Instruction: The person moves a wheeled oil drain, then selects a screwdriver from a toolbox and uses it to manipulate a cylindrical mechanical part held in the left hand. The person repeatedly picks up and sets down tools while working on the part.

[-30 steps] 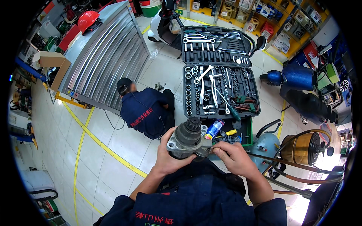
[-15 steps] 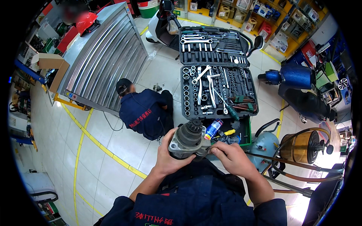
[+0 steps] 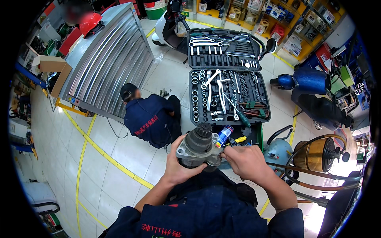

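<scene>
Navy-clad, a co-worker (image 3: pixel 149 119) crouches left of the tool case (image 3: pixel 226 68), legs mostly hidden. On the near side of the case, the left hand (image 3: pixel 173 164) wraps around the grey motor (image 3: pixel 195 150), some fingers out of sight behind it, with a blue can (image 3: pixel 224 135) just beyond. Farther right, also nearer than the case, the right hand (image 3: pixel 246 160) hides part of a green tray (image 3: pixel 260 137), its fingers bent close against the motor's side; whether they pinch anything cannot be told.

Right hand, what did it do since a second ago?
The right hand turned, its knuckles rising and its wrist swinging out to the right. I can't tell what its fingertips pinch. Its fingers are still beside the metal part. The left hand still holds that part.
</scene>
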The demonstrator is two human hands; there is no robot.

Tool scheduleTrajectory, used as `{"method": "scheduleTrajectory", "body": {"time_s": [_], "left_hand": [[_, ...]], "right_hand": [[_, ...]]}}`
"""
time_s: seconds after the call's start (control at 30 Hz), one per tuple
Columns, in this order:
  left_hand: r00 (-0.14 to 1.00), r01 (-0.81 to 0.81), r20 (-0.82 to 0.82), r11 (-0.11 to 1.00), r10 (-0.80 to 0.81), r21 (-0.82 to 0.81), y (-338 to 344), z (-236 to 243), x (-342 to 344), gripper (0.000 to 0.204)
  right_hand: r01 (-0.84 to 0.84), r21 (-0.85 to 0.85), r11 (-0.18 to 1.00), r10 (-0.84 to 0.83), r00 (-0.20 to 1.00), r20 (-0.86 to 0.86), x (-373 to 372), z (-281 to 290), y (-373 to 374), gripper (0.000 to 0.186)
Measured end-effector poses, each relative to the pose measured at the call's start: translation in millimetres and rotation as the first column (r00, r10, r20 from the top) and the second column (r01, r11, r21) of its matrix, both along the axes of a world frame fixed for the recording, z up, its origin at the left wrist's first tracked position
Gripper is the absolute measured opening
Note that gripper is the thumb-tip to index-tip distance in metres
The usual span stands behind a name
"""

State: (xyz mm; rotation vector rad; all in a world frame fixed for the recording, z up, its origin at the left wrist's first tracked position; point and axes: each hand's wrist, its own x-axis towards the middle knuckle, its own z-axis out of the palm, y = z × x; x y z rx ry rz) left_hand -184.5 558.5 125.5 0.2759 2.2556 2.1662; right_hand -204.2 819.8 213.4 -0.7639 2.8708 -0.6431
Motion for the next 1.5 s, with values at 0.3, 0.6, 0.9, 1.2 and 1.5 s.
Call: {"method": "scheduleTrajectory", "body": {"time_s": [0.3,0.6,0.9,1.2,1.5], "left_hand": [[1.0,-0.017,0.016,0.999,0.016,0.035,3.3,2.7,4.4,0.108],[1.0,-0.018,0.01,1.0,0.018,0.012,3.7,3.7,3.6,0.107],[1.0,0.009,0.022,0.999,-0.01,0.037,2.0,4.4,2.4,0.109],[0.995,0.049,0.079,0.992,-0.058,0.112,-3.2,-1.3,5.6,0.111],[0.993,0.083,0.081,0.991,-0.091,0.101,-6.6,5.9,6.7,0.112]], "right_hand": [[-0.056,-0.09,0.994,0.046,0.993,-0.104,4.9,-7.1,3.7,0.025],[-0.013,-0.092,0.996,0.007,0.998,-0.068,10.0,-1.6,1.1,0.025],[-0.114,-0.093,0.989,0.106,0.991,-0.086,0.8,1.8,7.9,0.02],[-0.216,-0.093,0.972,0.197,0.963,-0.182,-7.3,-12.5,11.3,0.029],[-0.288,-0.138,0.948,0.249,0.937,-0.244,-11.2,-20.1,10.3,0.039]]}}
